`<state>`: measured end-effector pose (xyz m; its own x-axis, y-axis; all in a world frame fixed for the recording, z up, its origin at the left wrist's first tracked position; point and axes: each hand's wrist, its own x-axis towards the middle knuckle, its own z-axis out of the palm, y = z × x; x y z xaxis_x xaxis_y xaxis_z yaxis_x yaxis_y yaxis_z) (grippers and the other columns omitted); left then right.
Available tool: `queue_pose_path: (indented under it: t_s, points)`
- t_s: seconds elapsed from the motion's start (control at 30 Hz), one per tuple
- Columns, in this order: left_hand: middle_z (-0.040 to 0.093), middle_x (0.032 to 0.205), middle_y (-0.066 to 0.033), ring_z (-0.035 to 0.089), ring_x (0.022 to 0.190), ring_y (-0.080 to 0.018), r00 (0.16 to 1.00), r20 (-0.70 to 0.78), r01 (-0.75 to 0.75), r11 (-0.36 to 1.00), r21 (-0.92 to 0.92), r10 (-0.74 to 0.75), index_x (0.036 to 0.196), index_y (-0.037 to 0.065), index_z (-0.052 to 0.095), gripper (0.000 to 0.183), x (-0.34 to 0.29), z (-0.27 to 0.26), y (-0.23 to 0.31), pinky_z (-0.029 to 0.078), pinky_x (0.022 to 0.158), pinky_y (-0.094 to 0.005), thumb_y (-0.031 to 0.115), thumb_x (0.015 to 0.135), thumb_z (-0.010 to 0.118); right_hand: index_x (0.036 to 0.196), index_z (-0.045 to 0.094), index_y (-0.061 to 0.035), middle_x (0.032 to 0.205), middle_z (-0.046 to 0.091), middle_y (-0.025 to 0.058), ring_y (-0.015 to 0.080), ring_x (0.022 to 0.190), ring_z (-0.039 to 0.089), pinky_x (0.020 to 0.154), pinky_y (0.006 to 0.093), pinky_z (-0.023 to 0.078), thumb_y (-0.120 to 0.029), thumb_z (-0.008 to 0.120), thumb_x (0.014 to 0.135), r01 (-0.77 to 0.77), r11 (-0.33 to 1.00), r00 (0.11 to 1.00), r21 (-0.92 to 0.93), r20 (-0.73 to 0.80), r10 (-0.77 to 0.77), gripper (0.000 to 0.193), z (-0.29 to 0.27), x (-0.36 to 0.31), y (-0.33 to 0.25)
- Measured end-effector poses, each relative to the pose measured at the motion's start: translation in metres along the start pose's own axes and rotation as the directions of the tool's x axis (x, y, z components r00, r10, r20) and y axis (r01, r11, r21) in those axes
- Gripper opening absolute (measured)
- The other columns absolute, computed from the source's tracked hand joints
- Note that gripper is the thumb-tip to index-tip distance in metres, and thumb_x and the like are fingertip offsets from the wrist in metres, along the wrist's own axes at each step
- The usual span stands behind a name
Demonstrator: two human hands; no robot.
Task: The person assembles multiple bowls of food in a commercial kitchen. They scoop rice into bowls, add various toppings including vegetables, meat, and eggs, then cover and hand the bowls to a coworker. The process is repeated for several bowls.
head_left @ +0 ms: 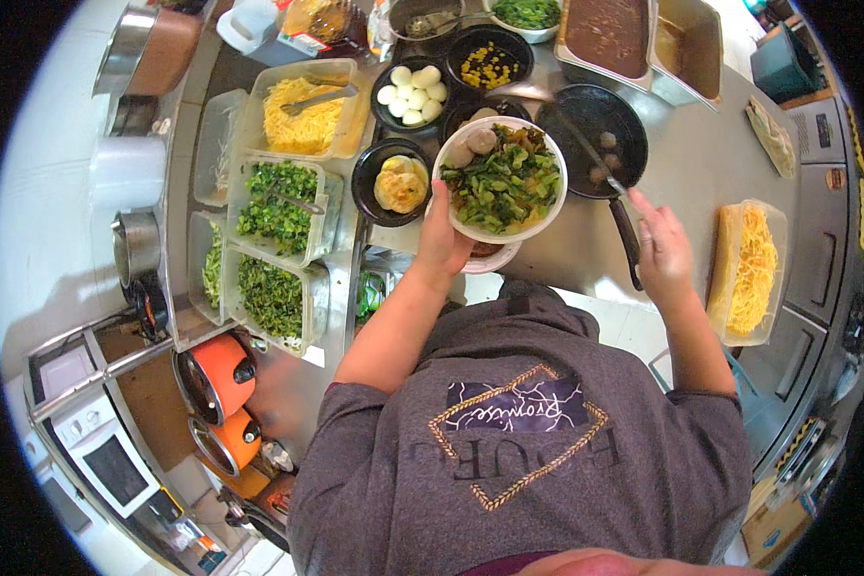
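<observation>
My left hand (442,240) holds a white bowl (551,219) by its near left rim, thumb on the edge. Chopped greens (501,182) fill the bowl, with meatballs (472,146) at its far left side. My right hand (664,248) is closed on the handle of a long metal spoon (586,141), whose far end is blurred by motion. The spoon reaches across a black frying pan (626,120) with a few small meatballs in it. The pan's handle points toward me, just left of my right hand. Under the white bowl, another pale bowl (494,263) partly shows.
Left stand clear tubs of shredded yellow food (302,125) and chopped greens (276,206). Black bowls hold peeled eggs (413,94), fried eggs (400,184) and corn (491,66). Steel pans of brown sauce (605,38) stand far right. A noodle tub (754,274) sits at the right.
</observation>
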<state>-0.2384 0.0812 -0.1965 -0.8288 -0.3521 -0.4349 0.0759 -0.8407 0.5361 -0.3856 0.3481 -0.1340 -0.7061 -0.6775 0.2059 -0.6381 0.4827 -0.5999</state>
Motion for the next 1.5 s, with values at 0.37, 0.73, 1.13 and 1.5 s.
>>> queue_pose_path:
  t_s: [0.37,0.73,1.13,1.5]
  points:
    - [0.041,0.141,-0.0126,0.042,0.128,-0.0275,0.952,-0.169,-0.284,0.943,-0.174,0.255,0.141,0.006,0.032,0.061,-0.128,-0.075,0.048,0.034,0.107,-0.0445,0.050,0.098,0.034,0.129,0.054,-0.0172,0.113,0.055,0.0133,0.0335,0.106,0.050,0.090,0.0422,0.042,-0.019,0.055,0.090,-0.004,0.730,0.986,-0.684,0.118,0.116,0.039,0.040,0.016,0.055]
    - [0.037,0.144,-0.0121,0.037,0.131,-0.0262,0.469,-0.624,-0.813,0.581,-0.030,0.624,0.143,0.005,0.028,0.064,-0.383,-0.200,0.002,0.029,0.109,-0.0420,0.049,0.098,0.035,0.126,0.054,-0.0101,0.125,0.046,0.0074,0.0199,0.115,0.047,0.093,0.0306,0.043,-0.012,0.054,0.092,0.303,0.697,0.585,0.650,0.450,-0.675,0.034,0.240,0.059,-0.329]
    - [0.033,0.147,-0.0100,0.033,0.134,-0.0269,0.068,-0.870,-0.963,0.259,0.070,0.489,0.144,0.007,0.028,0.065,-0.577,-0.318,-0.020,0.026,0.111,-0.0430,0.050,0.096,0.039,0.116,0.052,-0.0034,0.101,0.062,0.0147,0.0281,0.093,0.062,0.081,0.0376,0.052,-0.024,0.059,0.089,-0.243,0.808,0.133,0.537,0.843,-0.521,0.035,0.476,-0.077,-0.698]
    - [0.034,0.146,-0.0087,0.035,0.132,-0.0269,0.025,-0.843,-0.985,0.155,0.069,0.538,0.144,0.010,0.028,0.064,-0.603,-0.367,0.007,0.028,0.110,-0.0436,0.051,0.096,0.037,0.127,0.056,-0.0053,0.090,0.065,0.0053,0.0146,0.076,0.059,0.067,0.0281,0.048,-0.022,0.054,0.091,0.581,0.672,0.033,0.458,0.812,-0.582,0.040,0.419,-0.058,-0.719]
